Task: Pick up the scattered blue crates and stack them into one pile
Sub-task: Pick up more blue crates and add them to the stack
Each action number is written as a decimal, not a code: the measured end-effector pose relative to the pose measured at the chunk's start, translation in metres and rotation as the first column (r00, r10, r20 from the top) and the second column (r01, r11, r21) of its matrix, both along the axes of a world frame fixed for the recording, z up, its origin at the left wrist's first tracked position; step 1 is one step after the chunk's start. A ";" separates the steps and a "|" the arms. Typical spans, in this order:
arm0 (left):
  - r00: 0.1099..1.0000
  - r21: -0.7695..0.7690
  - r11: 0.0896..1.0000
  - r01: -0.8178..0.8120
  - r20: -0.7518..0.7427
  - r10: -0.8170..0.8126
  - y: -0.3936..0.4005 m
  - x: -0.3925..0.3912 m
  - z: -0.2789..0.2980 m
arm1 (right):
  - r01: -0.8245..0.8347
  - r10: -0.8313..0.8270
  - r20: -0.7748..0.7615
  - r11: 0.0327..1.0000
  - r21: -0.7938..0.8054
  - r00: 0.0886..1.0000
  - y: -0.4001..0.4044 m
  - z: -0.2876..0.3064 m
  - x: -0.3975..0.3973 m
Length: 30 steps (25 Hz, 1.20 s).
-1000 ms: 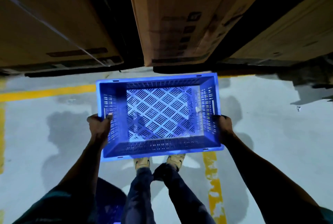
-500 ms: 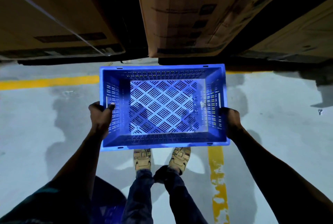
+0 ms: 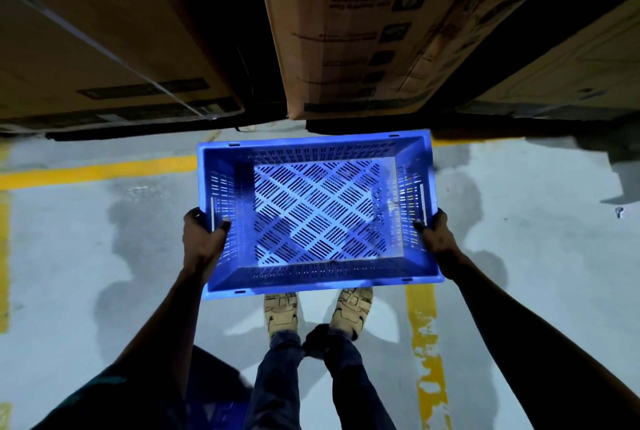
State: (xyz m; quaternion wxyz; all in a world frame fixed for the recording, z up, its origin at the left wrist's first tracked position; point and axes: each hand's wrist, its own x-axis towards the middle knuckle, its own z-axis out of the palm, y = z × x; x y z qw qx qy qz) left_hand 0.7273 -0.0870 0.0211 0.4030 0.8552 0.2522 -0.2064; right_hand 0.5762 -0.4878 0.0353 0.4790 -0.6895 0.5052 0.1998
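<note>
An empty blue crate (image 3: 313,282) with a slotted bottom and slotted walls hangs level in front of me, above the floor and my feet. My left hand (image 3: 202,239) grips its left rim, thumb curled over the edge. My right hand (image 3: 437,235) grips the right rim the same way. A dark blue shape (image 3: 214,391) shows low down behind my left arm; I cannot tell whether it is another crate.
Big cardboard cartons (image 3: 363,31) stand close ahead, with dark gaps between them. The grey concrete floor (image 3: 519,256) carries yellow painted lines (image 3: 427,360). A small bolt (image 3: 619,212) lies at the right. My sandalled feet (image 3: 313,312) are under the crate.
The crate has shifted a little to the right and away from me, toward the cartons, still held by both hands. My feet show more fully under it.
</note>
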 end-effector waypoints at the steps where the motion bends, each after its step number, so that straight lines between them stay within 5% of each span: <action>1: 0.999 0.012 0.999 0.031 0.016 -0.031 -0.002 -0.003 0.003 | -0.007 0.007 0.013 1.000 -0.011 1.000 0.001 -0.004 -0.002; 4: 0.985 0.102 0.982 0.159 0.051 -0.164 -0.007 -0.016 0.008 | -0.027 0.023 -0.054 0.997 -0.076 0.998 0.001 -0.025 -0.015; 7: 0.912 0.325 0.863 0.387 0.003 -0.410 -0.019 -0.049 0.006 | -0.164 0.132 -0.183 0.972 -0.168 0.974 0.022 -0.001 -0.015; 11: 0.767 0.231 0.731 0.642 -0.201 -0.609 -0.053 -0.092 0.014 | -0.411 0.310 -0.364 0.878 -0.245 0.878 0.050 0.005 -0.033; 13: 0.590 0.116 0.581 0.805 -0.241 -0.770 -0.065 -0.110 0.013 | -0.487 0.354 -0.418 0.830 -0.271 0.837 0.063 0.003 -0.043; 16: 0.137 0.067 0.124 0.990 -0.263 -0.955 -0.076 -0.135 0.016 | -0.581 0.454 -0.449 0.789 -0.197 0.769 0.079 0.004 -0.059; 18: 0.040 0.109 0.007 0.994 -0.301 -0.953 -0.080 -0.140 0.017 | -0.558 0.472 -0.376 0.814 -0.162 0.798 0.078 0.003 -0.066; 22: 0.081 0.079 0.055 0.995 -0.373 -0.924 -0.088 -0.128 0.034 | -0.349 0.341 -0.119 0.935 -0.054 0.932 0.077 0.028 -0.074; 24: 0.108 0.084 0.082 0.993 -0.374 -0.921 -0.088 -0.119 0.056 | -0.220 0.214 -0.057 0.963 -0.153 0.975 0.094 0.061 -0.076; 26: 0.157 0.064 0.144 0.987 -0.330 -0.931 -0.084 -0.114 0.086 | -0.110 0.118 0.015 0.961 -0.253 0.993 0.117 0.096 -0.078; 30: 0.267 0.004 0.275 0.961 -0.254 -0.930 -0.075 -0.124 0.164 | 0.024 0.014 0.195 0.981 -0.191 0.981 0.163 0.168 -0.103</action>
